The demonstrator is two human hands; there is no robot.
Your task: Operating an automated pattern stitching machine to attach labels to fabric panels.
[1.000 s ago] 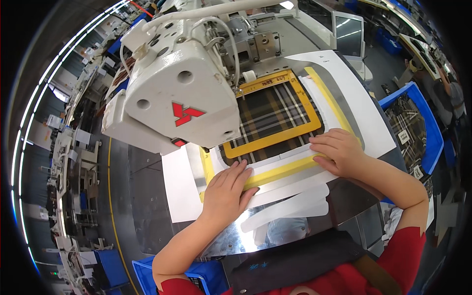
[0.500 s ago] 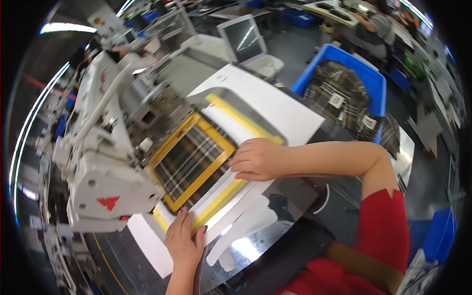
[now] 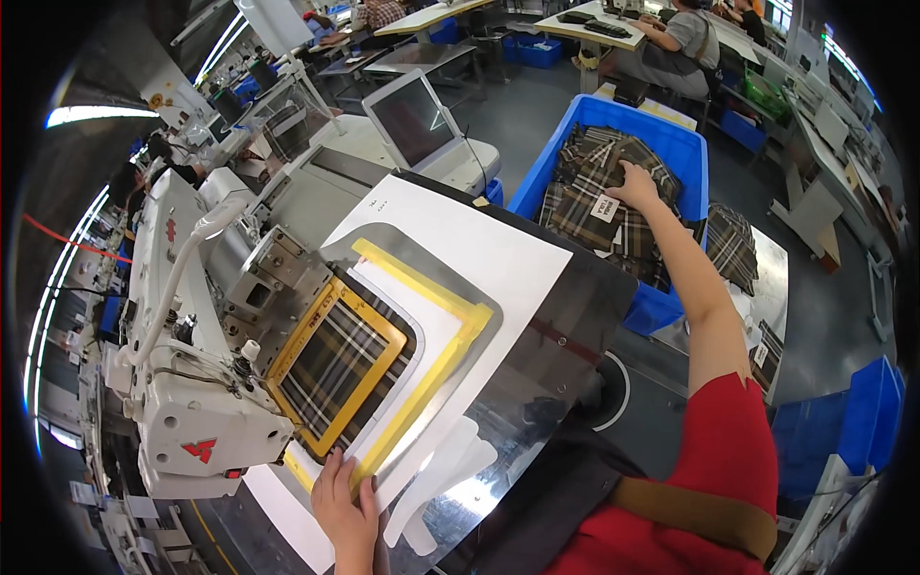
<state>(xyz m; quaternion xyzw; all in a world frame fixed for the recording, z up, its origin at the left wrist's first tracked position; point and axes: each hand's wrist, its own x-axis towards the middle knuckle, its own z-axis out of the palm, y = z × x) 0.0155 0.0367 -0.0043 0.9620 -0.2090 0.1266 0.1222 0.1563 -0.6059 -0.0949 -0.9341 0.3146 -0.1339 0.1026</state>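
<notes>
My left hand [image 3: 343, 503] lies with its fingers stretched out on the near corner of a white template edged with yellow tape [image 3: 436, 359]. Close to those fingertips, a yellow clamp frame [image 3: 369, 395] sits over a dark plaid fabric piece [image 3: 335, 362] beneath the head of a white sewing machine [image 3: 206, 422]. Far to the right, my right hand [image 3: 640, 187] is over a blue bin [image 3: 698, 206], thumb and forefinger apart at the top of a pile of plaid fabric pieces [image 3: 575, 196] with white labels. Whether its fingertips touch the cloth is hard to tell.
A white paper sheet [image 3: 517, 244] lies under the template. White glove-shaped pieces [image 3: 436, 489] rest on the shiny table edge. A screen [image 3: 412, 120] stands behind the machine. More plaid cloth [image 3: 730, 249] hangs beside the bin. A seated person [image 3: 676, 53] works at a far table.
My right hand has left the template beside the yellow frame and moved right and away to the fabric in the blue bin. My left hand stays at the template's near corner. The view has shifted.
</notes>
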